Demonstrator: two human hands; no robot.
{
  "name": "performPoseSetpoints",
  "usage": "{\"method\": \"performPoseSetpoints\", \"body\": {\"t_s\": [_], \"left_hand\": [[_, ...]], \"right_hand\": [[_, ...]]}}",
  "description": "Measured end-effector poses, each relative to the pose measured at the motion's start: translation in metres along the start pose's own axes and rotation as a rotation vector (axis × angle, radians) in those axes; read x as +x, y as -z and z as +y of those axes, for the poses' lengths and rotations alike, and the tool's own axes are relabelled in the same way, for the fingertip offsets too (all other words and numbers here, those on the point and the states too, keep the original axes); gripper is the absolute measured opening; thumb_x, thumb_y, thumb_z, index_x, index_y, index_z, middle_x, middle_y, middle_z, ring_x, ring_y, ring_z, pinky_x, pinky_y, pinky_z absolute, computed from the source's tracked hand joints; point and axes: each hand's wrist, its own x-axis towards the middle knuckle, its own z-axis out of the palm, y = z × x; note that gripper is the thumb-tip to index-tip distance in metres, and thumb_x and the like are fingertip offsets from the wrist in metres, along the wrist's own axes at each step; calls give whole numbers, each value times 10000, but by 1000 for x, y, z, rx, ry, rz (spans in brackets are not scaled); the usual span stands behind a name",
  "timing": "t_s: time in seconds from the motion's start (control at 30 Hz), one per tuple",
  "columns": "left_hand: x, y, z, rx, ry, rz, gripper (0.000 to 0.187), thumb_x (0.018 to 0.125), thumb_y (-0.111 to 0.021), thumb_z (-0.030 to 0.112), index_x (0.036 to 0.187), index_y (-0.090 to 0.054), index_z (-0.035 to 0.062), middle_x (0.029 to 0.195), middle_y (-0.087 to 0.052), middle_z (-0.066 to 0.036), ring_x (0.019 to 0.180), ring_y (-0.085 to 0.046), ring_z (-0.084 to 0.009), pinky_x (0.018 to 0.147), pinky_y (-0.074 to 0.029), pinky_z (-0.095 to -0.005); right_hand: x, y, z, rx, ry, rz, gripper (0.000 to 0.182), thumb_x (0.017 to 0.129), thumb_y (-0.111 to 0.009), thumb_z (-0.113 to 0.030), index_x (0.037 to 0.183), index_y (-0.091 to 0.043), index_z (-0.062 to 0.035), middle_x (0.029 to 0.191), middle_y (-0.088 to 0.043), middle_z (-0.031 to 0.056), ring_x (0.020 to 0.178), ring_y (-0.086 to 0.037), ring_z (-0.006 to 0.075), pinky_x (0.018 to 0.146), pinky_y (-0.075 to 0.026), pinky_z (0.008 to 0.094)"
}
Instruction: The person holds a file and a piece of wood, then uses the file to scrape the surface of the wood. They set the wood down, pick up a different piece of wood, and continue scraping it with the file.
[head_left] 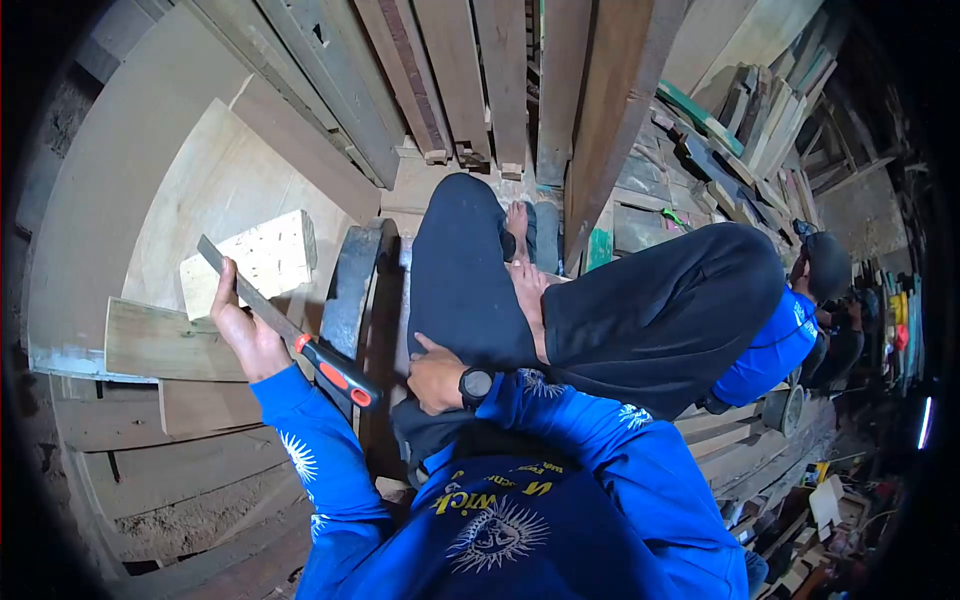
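My left hand [245, 330] is closed round the steel blade of a flat file [262, 304], with fingertips curled along its far edge. The black-and-red file handle [340, 372] points down toward my body, and the blade tip points up and left. Beyond the hand lies a pale wooden block [262, 258] with small dark marks on its top. My right hand [437, 378], below a dark wristwatch, lies on my dark trouser leg. Its index finger is stretched out, and nothing shows in it.
A thick dark-edged wooden piece [352, 285] stands between the block and my leg. Long planks [505, 80] lean ahead of me. Boards [175, 340] lie at the left. At the right another person [780, 330] in blue crouches near stacked offcuts [770, 120].
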Motion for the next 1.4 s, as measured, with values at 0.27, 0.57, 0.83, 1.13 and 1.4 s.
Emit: {"method": "performPoseSetpoints", "body": {"t_s": [0.27,0.57,0.83,1.13,1.4], "left_hand": [[-3,-3,1,4,5,24,371,908,-709,120,1230,-598,-29,1134,-661,-133,1051,-666,-261,945,-553,-433],[-3,-3,0,-12,27,15,336,924,-697,134,1204,-604,-26,1108,-663,-133,1031,-671,-272,921,-562,-453],[-6,-6,0,-42,70,-22,352,925,-693,126,1222,-595,-35,1149,-659,-140,1058,-664,-269,948,-545,-434],[-4,-4,1,-99,69,24,322,916,-698,92,1190,-618,-56,1122,-669,-139,1034,-670,-251,941,-549,-405],[-8,-8,3,-46,66,80,301,908,-701,81,1171,-620,-40,1082,-671,-129,1018,-669,-253,939,-546,-395]], "right_hand": [[-49,81,131,105,-412,740,249,838,-630,-389,991,-807,-303,1496,-461,140,1463,-293,355,1162,-153,654],[1,9,145,451,-749,1111,658,981,-509,-389,1438,-414,75,1523,-331,320,1421,-284,522,1141,-263,635],[-24,47,39,64,-105,413,446,831,-605,-395,1123,-741,-87,1402,-553,183,1422,-382,377,1162,-213,645],[-14,67,138,71,-588,730,652,975,-479,-502,1539,-376,-192,1617,-320,41,1505,-237,302,1192,-198,578],[13,76,205,205,-725,733,577,1007,-423,-493,1539,-374,-275,1641,-247,98,1484,-241,413,1156,-242,648]]}}
